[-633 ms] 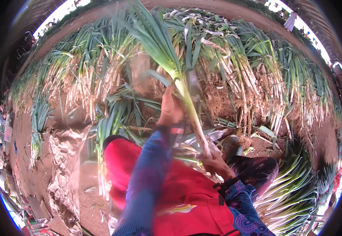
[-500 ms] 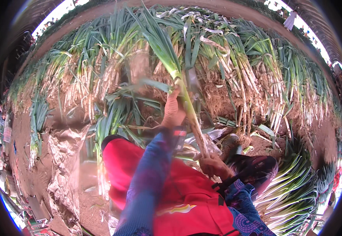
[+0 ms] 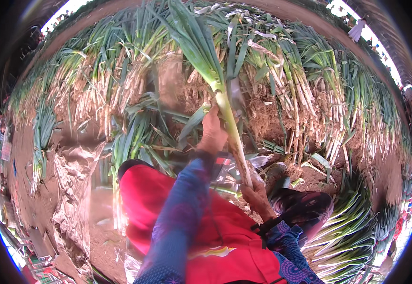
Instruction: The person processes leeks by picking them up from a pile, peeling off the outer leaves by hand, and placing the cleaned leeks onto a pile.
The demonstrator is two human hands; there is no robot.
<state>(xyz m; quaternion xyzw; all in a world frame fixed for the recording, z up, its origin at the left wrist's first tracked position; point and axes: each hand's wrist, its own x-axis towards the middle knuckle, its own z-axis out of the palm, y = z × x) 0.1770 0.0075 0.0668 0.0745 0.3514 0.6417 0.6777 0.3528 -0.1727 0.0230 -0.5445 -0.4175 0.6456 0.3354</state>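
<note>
A large green onion [image 3: 228, 111] slants across the middle, its dark green leaves pointing away from me and its pale root end toward me. My right hand [image 3: 257, 195] is wrapped round the lower end of the stalk. My left hand [image 3: 213, 130] is closed beside the middle of the stalk. A loose strip of green leaf [image 3: 195, 122] sticks out from its fingertips to the left. The stalk below the leaves looks smooth and pale green. Whether the left fingers also touch the stalk I cannot tell.
A long row of unpeeled green onions [image 3: 305, 94] with dirty roots lies across the far side. Cleaned green onions [image 3: 343, 236] are piled at my right. Loose leaves [image 3: 137, 135] lie ahead of my red-covered knee, and a crumpled brown sheet [image 3: 73, 189] is on the soil at left.
My left hand has come down slightly toward me, and the leaf strip at its fingers now hangs lower. My right hand still holds the lower end of the green onion.
</note>
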